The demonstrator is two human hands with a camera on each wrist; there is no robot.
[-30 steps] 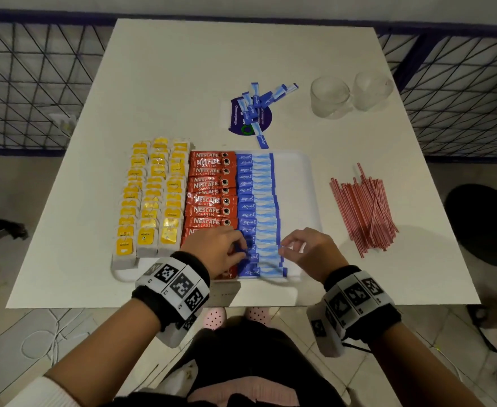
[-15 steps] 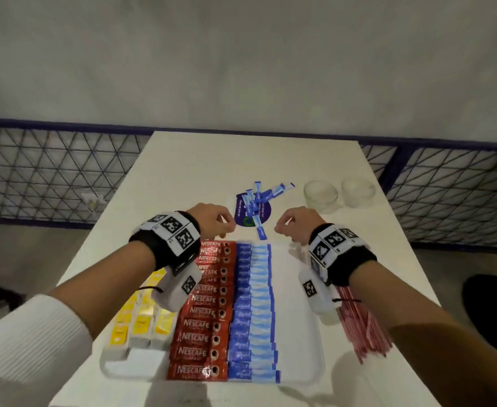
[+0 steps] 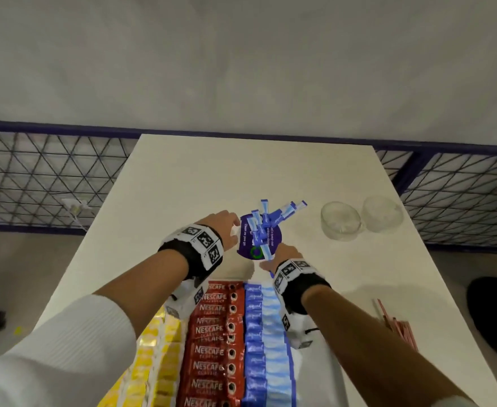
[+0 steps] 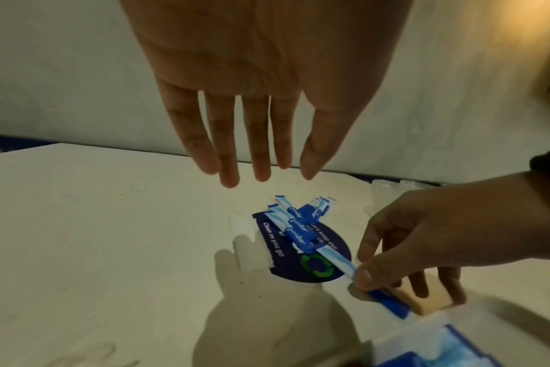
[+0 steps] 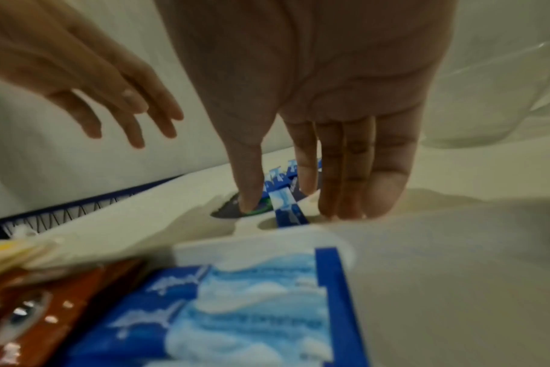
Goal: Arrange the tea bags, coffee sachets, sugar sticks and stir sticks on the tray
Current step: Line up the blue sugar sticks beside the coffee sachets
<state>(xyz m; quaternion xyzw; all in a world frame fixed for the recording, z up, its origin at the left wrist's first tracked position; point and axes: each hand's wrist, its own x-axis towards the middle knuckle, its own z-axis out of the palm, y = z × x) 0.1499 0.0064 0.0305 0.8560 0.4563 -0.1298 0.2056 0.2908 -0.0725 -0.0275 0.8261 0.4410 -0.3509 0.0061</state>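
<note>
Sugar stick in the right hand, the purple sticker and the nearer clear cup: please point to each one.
sugar stick [image 4: 336, 259], left wrist view, its pale blue middle part.
purple sticker [image 3: 246, 240], head view, bare left part near the white text.
clear cup [image 3: 339, 223], head view, its side wall.

White worktop [image 3: 182, 183]; purple round sticker [image 3: 246, 242] at centre; two clear cups [image 3: 340, 221] far right; wire-mesh railing [image 3: 36, 177] behind.

I see yellow tea bags [image 3: 156, 359], red coffee sachets [image 3: 212, 342] and blue sugar sticks [image 3: 266, 342] lying flat in neat rows, side by side on the white tray [image 5: 267, 244]. More sugar sticks [image 3: 268, 223] lie jumbled past the tray. Red stir sticks [image 3: 398, 327] lie on the table.
</note>
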